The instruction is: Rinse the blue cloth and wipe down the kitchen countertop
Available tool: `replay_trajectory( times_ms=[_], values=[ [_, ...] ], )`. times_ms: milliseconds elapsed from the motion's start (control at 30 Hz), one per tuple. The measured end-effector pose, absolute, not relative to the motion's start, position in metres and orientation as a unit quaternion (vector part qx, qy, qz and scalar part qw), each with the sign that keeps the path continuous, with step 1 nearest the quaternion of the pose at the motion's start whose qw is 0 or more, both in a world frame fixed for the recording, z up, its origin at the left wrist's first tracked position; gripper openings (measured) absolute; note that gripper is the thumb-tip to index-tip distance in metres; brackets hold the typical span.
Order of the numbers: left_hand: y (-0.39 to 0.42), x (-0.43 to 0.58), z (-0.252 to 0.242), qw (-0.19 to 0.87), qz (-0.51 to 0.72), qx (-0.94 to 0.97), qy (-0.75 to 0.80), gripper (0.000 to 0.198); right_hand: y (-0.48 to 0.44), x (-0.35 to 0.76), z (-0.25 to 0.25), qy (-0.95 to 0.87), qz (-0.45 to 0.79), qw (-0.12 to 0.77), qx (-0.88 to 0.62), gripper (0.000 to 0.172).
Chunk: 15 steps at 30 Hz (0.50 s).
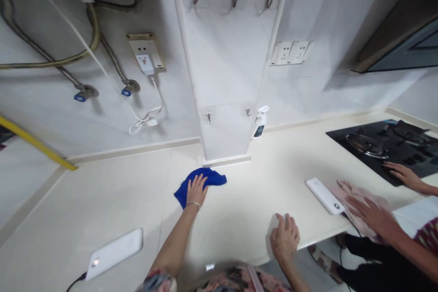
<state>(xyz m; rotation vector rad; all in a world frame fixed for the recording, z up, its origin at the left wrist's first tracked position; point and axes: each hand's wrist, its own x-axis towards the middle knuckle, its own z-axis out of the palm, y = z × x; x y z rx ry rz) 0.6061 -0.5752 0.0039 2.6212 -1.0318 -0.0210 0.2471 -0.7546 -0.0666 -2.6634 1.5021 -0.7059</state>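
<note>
My left hand (197, 190) lies flat on a blue cloth (214, 176) near the base of the wall pillar. Its fingers are spread over the cloth, pressing it to the pale countertop (236, 219). Close to the counter's front edge rests my right hand (285, 236), fingers loosely bent and slightly apart, with nothing visible in it. Part of the blue cloth is hidden under my left hand.
A white power bank (114, 254) with a cable lies at left; another white power bank (325, 196) is at right. A co-worker's hands touch a pink cloth (349, 189) and the black gas stove (362, 137). A spray bottle (260, 123) stands beside the pillar (227, 77).
</note>
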Motion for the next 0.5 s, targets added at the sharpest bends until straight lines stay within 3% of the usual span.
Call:
replay_trajectory(
  times_ms=[200, 333, 433, 500],
  values=[
    [-0.580, 0.629, 0.000, 0.260, 0.036, 0.936, -0.234, 0.045, -0.756, 0.245, -0.068, 0.461, -0.240, -0.020, -0.854, 0.049],
    [-0.589, 0.638, 0.007, 0.441, 0.028, 0.893, -0.091, 0.044, -0.756, 0.246, -0.066, 0.464, -0.241, -0.029, -0.852, 0.049],
    [-0.592, 0.660, 0.018, 0.529, 0.018, 0.846, 0.067, 0.056, -0.757, 0.246, -0.064, 0.460, -0.235, -0.022, -0.856, 0.050],
    [-0.596, 0.676, 0.023, 0.543, 0.016, 0.834, 0.094, 0.065, -0.757, 0.245, -0.062, 0.461, -0.235, -0.004, -0.856, 0.051]
  ],
)
